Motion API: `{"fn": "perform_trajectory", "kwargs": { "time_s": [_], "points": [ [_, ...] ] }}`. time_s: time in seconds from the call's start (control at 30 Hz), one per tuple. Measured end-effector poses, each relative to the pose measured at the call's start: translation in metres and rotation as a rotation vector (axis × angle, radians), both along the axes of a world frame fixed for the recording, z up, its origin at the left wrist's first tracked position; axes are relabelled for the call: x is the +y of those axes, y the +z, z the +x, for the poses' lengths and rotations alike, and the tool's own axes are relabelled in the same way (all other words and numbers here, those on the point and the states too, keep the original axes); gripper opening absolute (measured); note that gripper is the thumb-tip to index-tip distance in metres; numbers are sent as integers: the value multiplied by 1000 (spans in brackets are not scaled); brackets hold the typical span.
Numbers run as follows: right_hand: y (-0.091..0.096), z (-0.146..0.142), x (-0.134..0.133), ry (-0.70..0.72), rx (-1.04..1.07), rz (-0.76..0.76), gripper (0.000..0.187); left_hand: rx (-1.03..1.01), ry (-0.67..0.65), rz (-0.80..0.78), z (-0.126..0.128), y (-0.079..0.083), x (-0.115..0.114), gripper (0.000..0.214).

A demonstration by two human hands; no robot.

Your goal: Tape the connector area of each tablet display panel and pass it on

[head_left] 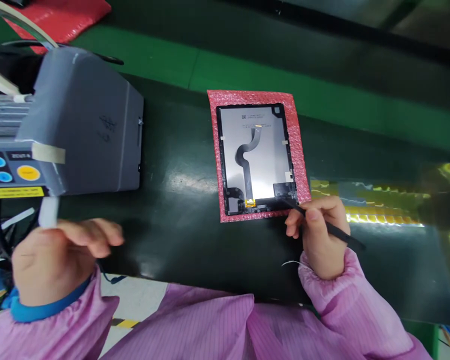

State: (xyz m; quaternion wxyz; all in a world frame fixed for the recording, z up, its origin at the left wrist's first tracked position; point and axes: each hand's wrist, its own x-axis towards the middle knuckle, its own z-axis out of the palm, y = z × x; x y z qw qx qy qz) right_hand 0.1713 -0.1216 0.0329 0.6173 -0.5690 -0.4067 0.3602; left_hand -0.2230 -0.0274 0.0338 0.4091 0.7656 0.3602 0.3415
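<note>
The display panel (pixel 266 175) lies just beyond and left of the fingers of the right hand (pixel 322 240), its ribbon cable (pixel 246 175) uppermost, on a pink bubble sheet (pixel 300 160) that presumably cushions it from the worktop (pixel 210 260). Those fingers pinch a black tool (pixel 337 230) pen-like, probably for fine control over the panel's near edge. The left hand (pixel 52 255) has loosely curled fingers; whether they grip the blurred white piece (pixel 49 212) beside them, I cannot tell. Beyond them stands a grey machine (pixel 93 125).

Upper left is blocked by the box (pixel 90 122); passage is left between it and the central pad (pixel 299 162), whose lower-right corner is obstructed by the right hand (pixel 322 237).
</note>
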Motion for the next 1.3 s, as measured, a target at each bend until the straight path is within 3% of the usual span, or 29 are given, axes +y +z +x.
{"fn": "perform_trajectory", "kwargs": {
  "time_s": [0.07,0.13,0.2,0.27,0.37,0.47,0.53,0.63,0.73,0.93,1.3],
  "points": [
    [4,-1,1,75,-9,63,15,-115,-71,-94,36,13,0,37],
    [12,-3,4,213,-51,47,17,3,-368,-173,80,22,2,26],
    [23,-8,10,377,-82,-36,10,91,-519,-194,122,26,6,28],
    [34,-13,19,465,-51,-106,7,98,-579,-189,156,26,8,32],
    [46,-14,36,431,1,-153,29,79,-601,-163,182,23,13,35],
    [52,-2,57,255,-67,-90,41,106,-578,-74,185,18,24,37],
    [52,9,72,158,-126,-52,44,188,-513,102,181,11,34,39],
    [46,19,94,221,-188,-147,44,388,-362,441,174,-5,51,40],
    [32,17,112,353,-173,-246,44,535,-179,618,169,-22,68,38],
    [12,5,133,447,-172,-276,47,590,-80,566,164,-31,91,42],
    [0,2,148,440,-396,-211,42,598,-83,541,164,-31,90,42]
  ]
}}
